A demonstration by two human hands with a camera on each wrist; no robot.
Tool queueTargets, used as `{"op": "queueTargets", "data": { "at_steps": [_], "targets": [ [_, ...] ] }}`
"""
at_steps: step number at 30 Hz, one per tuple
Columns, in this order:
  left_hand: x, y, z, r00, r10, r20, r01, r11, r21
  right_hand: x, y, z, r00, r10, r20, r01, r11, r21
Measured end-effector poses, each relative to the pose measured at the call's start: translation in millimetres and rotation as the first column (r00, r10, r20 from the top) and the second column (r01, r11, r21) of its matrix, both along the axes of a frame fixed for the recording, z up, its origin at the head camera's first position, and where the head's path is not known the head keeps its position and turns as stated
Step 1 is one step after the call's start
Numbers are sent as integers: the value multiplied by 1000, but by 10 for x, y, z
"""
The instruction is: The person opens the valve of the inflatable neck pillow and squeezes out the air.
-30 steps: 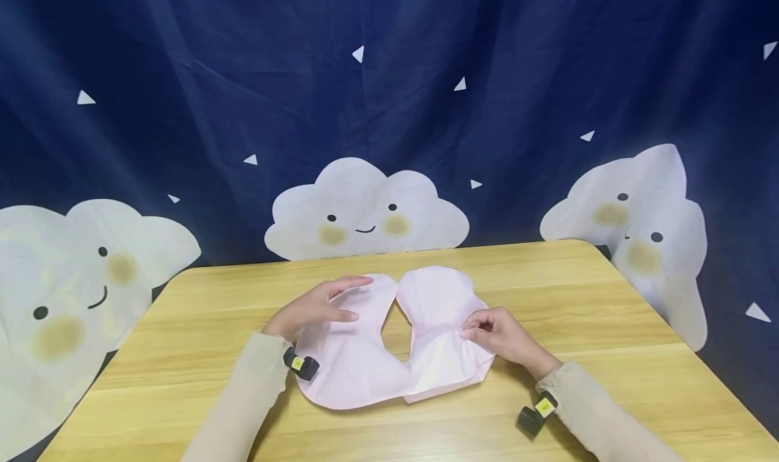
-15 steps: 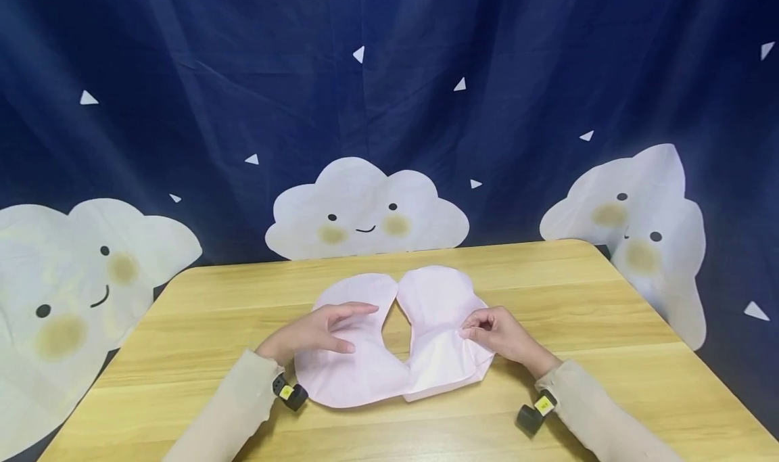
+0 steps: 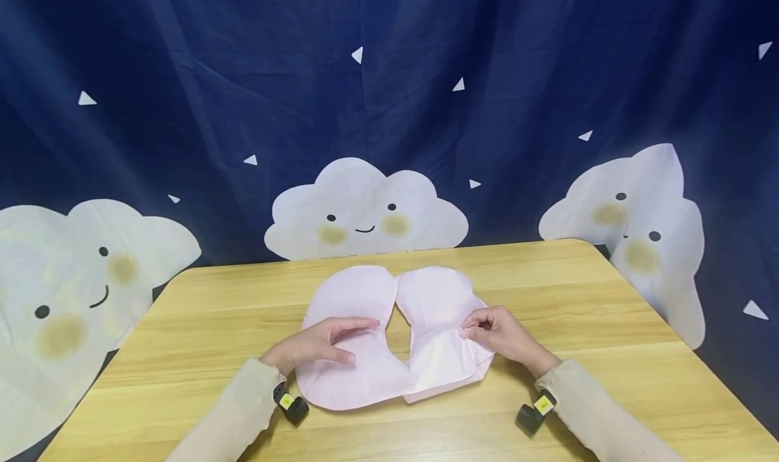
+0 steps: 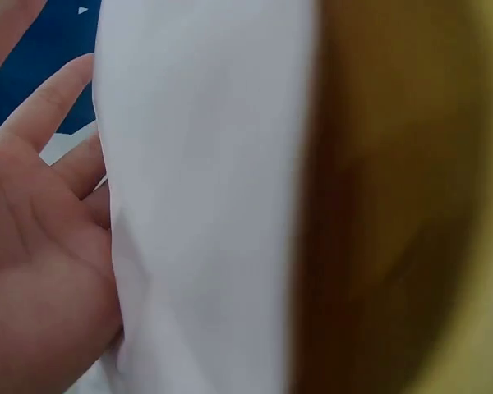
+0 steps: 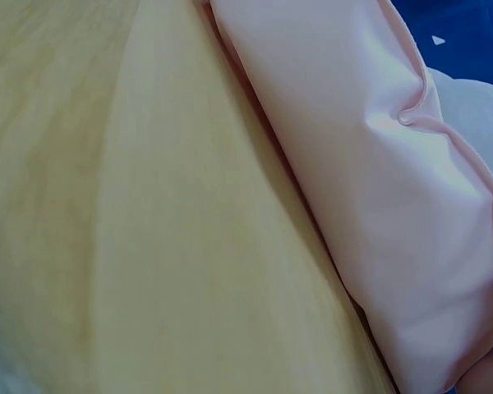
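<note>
A pale pink, U-shaped neck pillow, soft and thin-looking, lies on the table with its two ends meeting at the far side. My left hand rests over its left lobe, thumb and fingers apart and fairly straight. In the left wrist view the palm faces the pillow's pale side, which hides some fingertips. On the right lobe, my right hand pinches the material between thumb and fingers. Creases and a puckered seam show on the pillow in the right wrist view, where the hand is mostly out of sight.
The wooden table spreads out around the pillow. Behind it hangs a dark blue curtain printed with white clouds and small triangles. Each wrist wears a small black camera, the right one close above the tabletop.
My left hand has moved back from the far part of the left lobe toward its middle, uncovering the lobe's far edge. The right hand keeps its pinch in the same place.
</note>
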State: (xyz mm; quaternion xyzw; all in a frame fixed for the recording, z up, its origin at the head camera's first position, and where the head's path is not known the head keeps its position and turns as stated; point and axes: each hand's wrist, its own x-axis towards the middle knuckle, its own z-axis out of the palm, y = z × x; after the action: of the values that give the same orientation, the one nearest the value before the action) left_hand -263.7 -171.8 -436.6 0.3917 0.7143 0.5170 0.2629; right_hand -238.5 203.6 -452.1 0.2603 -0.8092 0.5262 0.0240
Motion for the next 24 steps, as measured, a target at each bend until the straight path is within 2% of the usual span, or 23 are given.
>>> {"op": "queueTargets", "data": {
  "at_steps": [3, 7, 13, 20, 24],
  "targets": [
    [17, 12, -27, 999, -3, 44, 3, 1000, -2, 0, -4, 3, 1000, 3, 15, -3, 1000, 9],
    [35, 29, -55, 999, 1, 35, 0, 999, -46, -3, -5, 10, 999, -2, 38, 1, 1000, 20],
    [58, 50, -68, 998, -12, 58, 18, 995, -103, -3, -9, 5, 1000, 1, 26, -1, 1000, 24],
    [162, 121, -35, 993, 65, 102, -41, 975, -220, -1, -5, 11, 1000, -8, 1, 7, 1000, 18],
    [224, 172, -34, 994, 75, 77, -52, 964, -262, 5, -5, 23, 1000, -6, 12, 5, 1000, 24]
  ]
}}
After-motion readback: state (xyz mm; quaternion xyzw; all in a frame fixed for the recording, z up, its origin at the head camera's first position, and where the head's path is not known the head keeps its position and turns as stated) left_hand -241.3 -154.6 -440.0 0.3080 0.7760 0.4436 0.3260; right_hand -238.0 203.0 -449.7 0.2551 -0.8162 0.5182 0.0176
